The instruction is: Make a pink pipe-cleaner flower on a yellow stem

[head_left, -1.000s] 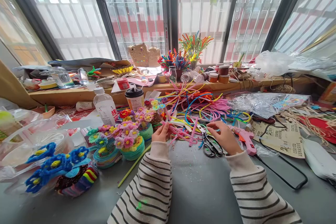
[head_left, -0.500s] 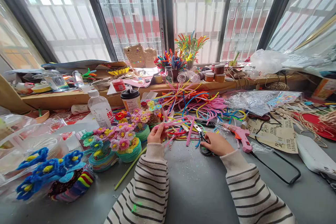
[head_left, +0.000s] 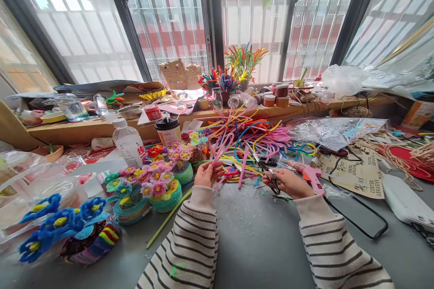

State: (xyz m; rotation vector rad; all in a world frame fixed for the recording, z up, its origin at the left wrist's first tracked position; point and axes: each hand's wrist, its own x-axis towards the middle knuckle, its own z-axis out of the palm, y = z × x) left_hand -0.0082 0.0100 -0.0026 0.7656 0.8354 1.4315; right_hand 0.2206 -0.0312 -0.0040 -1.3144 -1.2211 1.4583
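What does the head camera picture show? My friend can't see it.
A person's left hand holds pink pipe cleaners while the right hand holds scissors over a grey table. Pipe-cleaner flower pots stand at the left.

Clear plastic water bottle (head_left: 128, 142); black-lidded paper cup (head_left: 167, 130); pink glue gun (head_left: 309, 174); blue pipe-cleaner flowers (head_left: 57, 222); white crumpled plastic bag (head_left: 342, 80).

Around the one lidded cup (head_left: 167, 130): one water bottle (head_left: 128, 142) just left of it, one pair of scissors (head_left: 267, 172) and one pink glue gun (head_left: 308, 174) to its right, and perhaps four small jars (head_left: 275, 95) on the sill behind it.
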